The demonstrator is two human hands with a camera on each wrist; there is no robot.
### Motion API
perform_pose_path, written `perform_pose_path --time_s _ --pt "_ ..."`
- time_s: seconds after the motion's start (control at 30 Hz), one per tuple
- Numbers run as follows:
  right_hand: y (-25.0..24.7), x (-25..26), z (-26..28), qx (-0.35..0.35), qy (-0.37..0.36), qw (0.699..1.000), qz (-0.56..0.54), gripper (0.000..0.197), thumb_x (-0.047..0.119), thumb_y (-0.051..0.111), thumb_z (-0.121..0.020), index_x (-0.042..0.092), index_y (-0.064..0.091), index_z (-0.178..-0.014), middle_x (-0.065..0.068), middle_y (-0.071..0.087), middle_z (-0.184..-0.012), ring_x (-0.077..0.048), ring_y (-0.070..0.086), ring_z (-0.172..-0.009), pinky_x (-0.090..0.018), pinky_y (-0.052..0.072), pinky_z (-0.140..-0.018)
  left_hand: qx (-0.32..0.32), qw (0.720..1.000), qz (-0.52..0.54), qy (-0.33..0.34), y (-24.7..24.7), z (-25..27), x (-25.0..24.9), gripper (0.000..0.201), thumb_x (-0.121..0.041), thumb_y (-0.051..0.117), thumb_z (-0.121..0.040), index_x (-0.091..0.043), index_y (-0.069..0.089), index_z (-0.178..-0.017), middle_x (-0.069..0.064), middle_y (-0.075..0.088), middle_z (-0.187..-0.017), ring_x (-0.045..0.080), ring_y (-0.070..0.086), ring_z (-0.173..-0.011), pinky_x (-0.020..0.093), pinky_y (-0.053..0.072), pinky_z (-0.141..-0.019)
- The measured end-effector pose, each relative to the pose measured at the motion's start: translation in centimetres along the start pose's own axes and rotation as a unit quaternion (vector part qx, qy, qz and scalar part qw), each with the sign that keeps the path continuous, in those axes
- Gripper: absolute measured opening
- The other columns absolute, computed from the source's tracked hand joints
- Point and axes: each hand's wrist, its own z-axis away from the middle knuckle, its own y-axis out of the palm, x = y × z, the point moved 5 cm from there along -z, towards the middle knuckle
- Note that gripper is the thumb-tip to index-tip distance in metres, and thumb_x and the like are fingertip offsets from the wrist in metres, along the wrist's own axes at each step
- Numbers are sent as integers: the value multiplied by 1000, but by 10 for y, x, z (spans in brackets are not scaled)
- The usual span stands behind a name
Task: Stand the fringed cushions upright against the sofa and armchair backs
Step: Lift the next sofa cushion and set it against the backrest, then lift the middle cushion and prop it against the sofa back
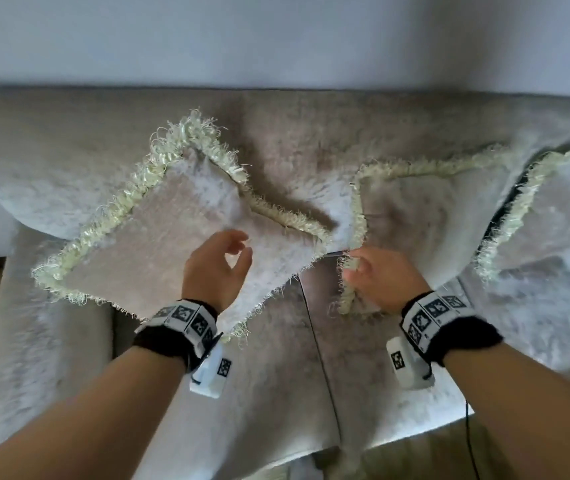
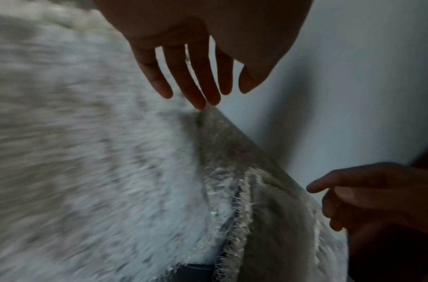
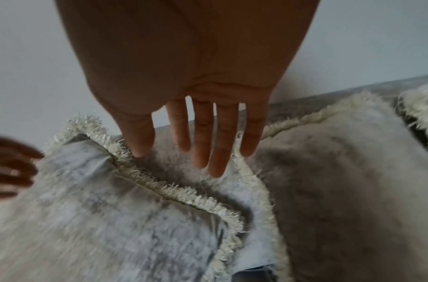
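head view: left cushion (image 1: 159,237) leaned on the sofa (image 1: 69,341) back, turned diamond-wise, one corner pointing up. left hand (image 1: 216,268) hovered over it, fingers loose, holding nothing. right hand (image 1: 377,282) loose by mid cushion (image 1: 432,220) edge, gripping nothing.

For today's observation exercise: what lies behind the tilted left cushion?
Behind the left cushion the sofa back shows above and beside it, with the wall higher up. The part of the sofa back directly behind the cushion is covered.
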Motion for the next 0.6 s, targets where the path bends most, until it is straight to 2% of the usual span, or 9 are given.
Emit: perform_pose_path --time_s 0.07,0.13,0.23,0.3,0.37,0.47,0.6 --pt "-15 -14 21 15 2 1000 2 47 48 57 -94 21 59 -133 6 65 -96 -15 62 -92 -35 52 -88 40 997 -31 66 10 4 -46 22 -34 59 -90 -26 67 -109 -13 69 -93 9 65 -87 32 50 -85" --pt "-32 -28 42 30 4 999 16 47 45 57 -95 19 58 -135 2 67 -102 -20 63 -99 -34 50 -91 114 985 -82 103 25 11 -84 27 -40 55 -90 -29 64 -113 -13 67 -96 12 64 -90 34 50 -84" --pt "-57 -58 70 39 13 999 28 48 45 56 -96 19 54 -136 -5 66 -122 -27 61 -111 -39 49 -97 252 938 -199 130 55 28 -127 34 -46 54 -93 -34 57 -125 -12 67 -109 16 63 -102 39 51 -89" --pt "-72 -83 89 36 16 999 34 50 48 56 -94 23 52 -137 -6 66 -124 -26 61 -111 -41 50 -97 315 905 -254 129 72 43 -151 40 -50 54 -94 -36 53 -131 -10 66 -117 16 62 -108 40 49 -94" --pt "-85 -110 110 36 11 998 51 52 52 55 -94 26 50 -139 -4 66 -123 -25 62 -109 -43 51 -97 334 893 -278 118 85 60 -176 43 -52 55 -94 -36 52 -133 -9 66 -122 16 61 -107 39 49 -97" --pt "-102 -151 148 47 -2 996 70 56 56 54 -93 29 47 -142 -3 65 -125 -27 62 -114 -44 50 -99 335 884 -307 112 103 87 -219 44 -53 58 -92 -36 54 -133 -10 68 -120 15 63 -104 37 49 -97" --pt "-123 -204 197 62 -22 994 85 58 55 55 -94 27 46 -144 -5 63 -129 -29 61 -115 -42 51 -97 346 868 -337 115 137 122 -284 45 -54 58 -91 -41 52 -134 -10 68 -120 16 64 -106 40 49 -99"
